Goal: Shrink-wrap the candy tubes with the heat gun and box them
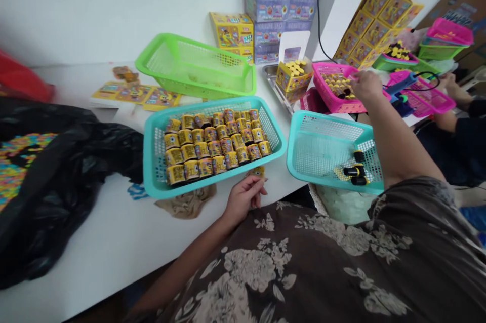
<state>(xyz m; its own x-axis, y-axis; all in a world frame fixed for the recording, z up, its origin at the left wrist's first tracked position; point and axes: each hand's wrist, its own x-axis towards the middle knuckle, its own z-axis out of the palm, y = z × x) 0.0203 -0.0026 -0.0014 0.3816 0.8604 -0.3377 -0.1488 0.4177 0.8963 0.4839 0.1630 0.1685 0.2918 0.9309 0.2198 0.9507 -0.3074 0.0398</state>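
Fingers (353, 79) of my right hand (366, 85) curl into pink basket (334, 103), grip hidden | left hand (243, 196) loosely open, empty, below teal basket (152, 161)

Pink basket (334, 103) holds small yellow-capped pieces (337, 85).

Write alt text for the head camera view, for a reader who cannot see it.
A person's right hand reaches into a pink basket of small yellow pieces, while the left hand rests on the white table before a teal basket packed with rows of yellow canisters. An empty green basket sits behind.
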